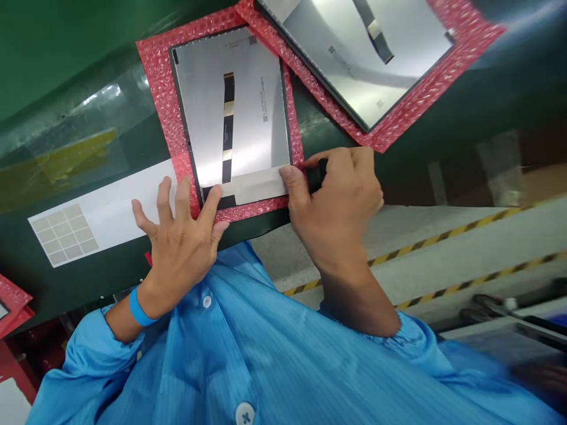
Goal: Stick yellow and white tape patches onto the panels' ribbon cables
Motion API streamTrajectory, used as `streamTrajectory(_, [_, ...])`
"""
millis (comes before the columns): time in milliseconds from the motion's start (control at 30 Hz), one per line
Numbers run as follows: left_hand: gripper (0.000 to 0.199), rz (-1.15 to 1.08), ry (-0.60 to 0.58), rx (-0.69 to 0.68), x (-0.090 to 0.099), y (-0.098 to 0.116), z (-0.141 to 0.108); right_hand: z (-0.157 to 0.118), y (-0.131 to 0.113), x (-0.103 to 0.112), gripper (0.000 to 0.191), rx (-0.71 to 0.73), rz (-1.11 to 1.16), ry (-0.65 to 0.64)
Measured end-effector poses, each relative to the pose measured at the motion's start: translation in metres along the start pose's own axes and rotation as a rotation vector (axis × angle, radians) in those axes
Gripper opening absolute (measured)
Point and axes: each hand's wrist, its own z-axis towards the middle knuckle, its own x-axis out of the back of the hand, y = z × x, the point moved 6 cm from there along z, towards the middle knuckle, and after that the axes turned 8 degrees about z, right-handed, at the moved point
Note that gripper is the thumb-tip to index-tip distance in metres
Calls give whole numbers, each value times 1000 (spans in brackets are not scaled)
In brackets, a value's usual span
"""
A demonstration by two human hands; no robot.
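Observation:
A display panel (252, 124) lies back side up on a red bubble-wrap sheet (163, 100), with a dark flex cable (228, 130) along its silver back. Across its near edge runs a pale strip (259, 184). My left hand (179, 236) has its fingers spread, the index fingertip resting on the strip's left end by a black patch (227, 201). At the strip's right end, my right hand (339, 203) presses with its thumb while the other fingers curl in. Something small and black (323, 170) shows between those fingers; its kind is unclear.
A second display panel (354, 65) on red bubble wrap (425, 100) lies at upper right. Beside my left hand is a white sheet with square stickers (65, 235). The green table's (261, 227) near edge passes under my wrists. Yellow-black tape (443, 236) marks the floor.

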Motion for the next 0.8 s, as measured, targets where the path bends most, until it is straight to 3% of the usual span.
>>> streamTrajectory(100, [44, -49, 65, 59, 6, -7, 2, -1, -1, -1, 30, -10, 1, -24])
streamTrajectory(233, [59, -232, 80, 210, 11, -12, 16, -1, -5, -7, 31, -10, 46, -27])
streamTrajectory(367, [61, -561, 14, 380, 8, -22, 39, 7, -5, -15, 31, -92, 184, -111])
streamTrajectory(500, [77, -997, -41, 652, -7, -46, 56, 21, -2, -15, 34, -153, 327, -166])
streamTrajectory(567, [60, -1187, -71, 669, -14, -48, 67, 27, -1, -15, 35, -150, 366, -177])
streamTrajectory(700, [22, -1413, -154, 551, -20, -32, 89, 36, 2, -24, 37, -140, 465, -243])
streamTrajectory(800, [14, -1474, -83, 547, -14, -23, 90, 37, -1, -28, 42, -127, 522, -291])
